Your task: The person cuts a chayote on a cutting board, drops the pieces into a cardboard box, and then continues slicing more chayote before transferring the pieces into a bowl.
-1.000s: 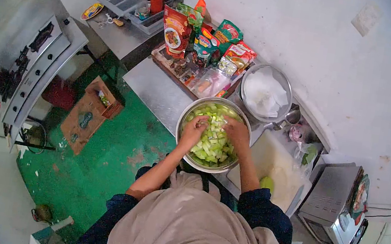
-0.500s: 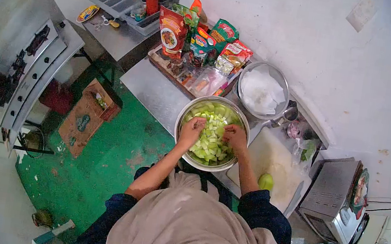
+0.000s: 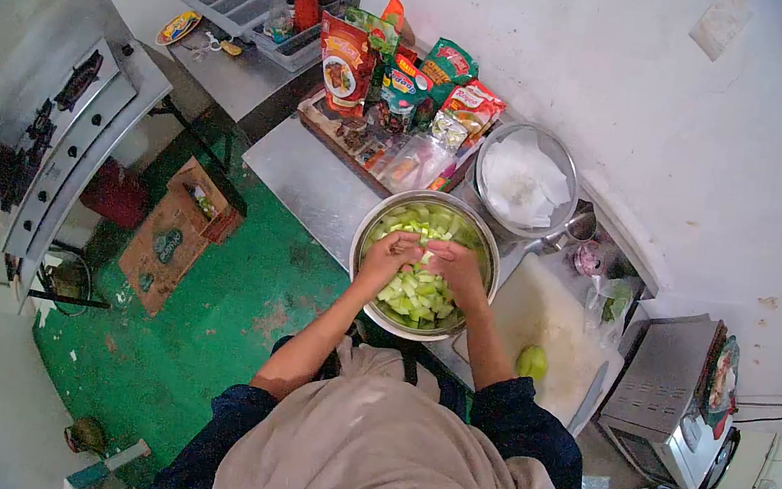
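A steel bowl [image 3: 489, 281] holds many pale green cut pieces [image 3: 416, 297]. Both hands are inside its rim, close together over the heap. My left hand [image 3: 391, 257] is on the left, its fingers curled inward around some pieces. Opposite it, my right hand [image 3: 455, 270] is closed the same way, with pieces showing between the two hands. The undersides of the fingers are hidden. A whole green vegetable [image 3: 531, 362] lies on the white cutting board [image 3: 557, 315] to the right.
A knife [image 3: 588, 398] lies at the board's right edge. Behind the bowl are a tray [image 3: 339, 151] of seasoning packets and a container [image 3: 525, 182] with white lining. A microwave [image 3: 661, 396] stands at the right, a stove [image 3: 70, 161] at the left.
My two hands have moved toward each other over the middle of the bowl, and their fingers have gathered around pieces. The board and whole vegetable have not moved.
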Demonstrator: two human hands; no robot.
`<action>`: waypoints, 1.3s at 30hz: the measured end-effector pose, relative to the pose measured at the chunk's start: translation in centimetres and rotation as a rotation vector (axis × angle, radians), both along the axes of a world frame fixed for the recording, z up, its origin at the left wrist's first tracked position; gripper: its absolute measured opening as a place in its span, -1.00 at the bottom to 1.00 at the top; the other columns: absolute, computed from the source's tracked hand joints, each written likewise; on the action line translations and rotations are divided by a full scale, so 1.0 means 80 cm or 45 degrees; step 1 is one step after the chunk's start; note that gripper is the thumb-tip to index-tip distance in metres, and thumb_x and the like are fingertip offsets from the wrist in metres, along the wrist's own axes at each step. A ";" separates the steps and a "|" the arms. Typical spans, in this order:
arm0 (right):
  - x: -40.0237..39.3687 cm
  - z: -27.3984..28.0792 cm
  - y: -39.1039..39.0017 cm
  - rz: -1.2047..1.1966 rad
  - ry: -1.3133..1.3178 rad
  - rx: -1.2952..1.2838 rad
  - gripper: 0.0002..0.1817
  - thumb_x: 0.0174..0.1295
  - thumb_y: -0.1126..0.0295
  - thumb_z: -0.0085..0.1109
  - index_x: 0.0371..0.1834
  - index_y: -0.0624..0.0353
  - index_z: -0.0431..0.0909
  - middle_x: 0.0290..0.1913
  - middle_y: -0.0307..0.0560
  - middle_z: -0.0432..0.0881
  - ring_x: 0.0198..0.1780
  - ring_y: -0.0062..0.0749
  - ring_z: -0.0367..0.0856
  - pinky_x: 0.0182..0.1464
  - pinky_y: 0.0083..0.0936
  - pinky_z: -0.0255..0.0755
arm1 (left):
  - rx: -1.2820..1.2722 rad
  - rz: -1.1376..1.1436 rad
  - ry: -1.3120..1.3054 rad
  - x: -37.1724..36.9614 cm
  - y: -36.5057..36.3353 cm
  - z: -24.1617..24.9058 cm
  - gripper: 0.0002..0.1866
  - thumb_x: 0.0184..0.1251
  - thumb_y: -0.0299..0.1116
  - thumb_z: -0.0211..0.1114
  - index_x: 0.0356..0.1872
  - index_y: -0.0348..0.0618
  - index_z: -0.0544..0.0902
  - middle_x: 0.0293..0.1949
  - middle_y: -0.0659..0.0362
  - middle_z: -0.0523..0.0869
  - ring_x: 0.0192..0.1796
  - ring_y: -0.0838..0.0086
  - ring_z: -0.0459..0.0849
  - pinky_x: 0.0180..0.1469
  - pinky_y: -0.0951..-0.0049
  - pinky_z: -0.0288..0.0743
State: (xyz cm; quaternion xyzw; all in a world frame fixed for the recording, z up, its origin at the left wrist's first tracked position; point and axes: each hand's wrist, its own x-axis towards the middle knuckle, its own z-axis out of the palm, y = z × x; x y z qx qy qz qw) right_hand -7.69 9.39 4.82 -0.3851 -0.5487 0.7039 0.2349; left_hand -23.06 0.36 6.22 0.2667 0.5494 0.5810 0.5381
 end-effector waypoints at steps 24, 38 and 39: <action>0.003 0.043 -0.008 0.001 0.199 -0.325 -0.75 0.09 0.54 0.22 -0.15 0.38 0.54 -0.20 -0.02 0.62 -0.21 -0.38 0.63 -0.12 -0.52 0.54 | 0.018 -0.049 -0.286 -0.009 -0.004 -0.005 -0.78 0.25 -0.44 0.23 -0.09 -0.22 0.60 -0.25 0.23 0.67 -0.27 0.56 0.64 -0.13 0.60 0.53; -0.005 0.051 -0.011 -0.090 0.415 -0.551 -0.69 0.13 0.56 0.08 -0.04 0.48 0.48 -0.06 0.07 0.59 -0.11 -0.30 0.62 0.01 -0.52 0.52 | 0.024 -0.042 -0.173 -0.007 0.001 -0.016 -0.71 0.25 -0.49 0.23 0.00 -0.22 0.56 -0.15 0.18 0.67 -0.14 0.55 0.64 -0.05 0.57 0.53; -0.001 0.042 -0.009 -0.074 0.462 -0.534 -0.68 0.13 0.58 0.06 -0.03 0.49 0.47 -0.03 0.07 0.58 -0.10 -0.29 0.61 0.02 -0.51 0.52 | 0.044 -0.022 -0.189 -0.006 0.001 -0.015 -0.71 0.25 -0.49 0.23 0.01 -0.21 0.56 -0.14 0.17 0.67 -0.13 0.54 0.64 -0.04 0.56 0.53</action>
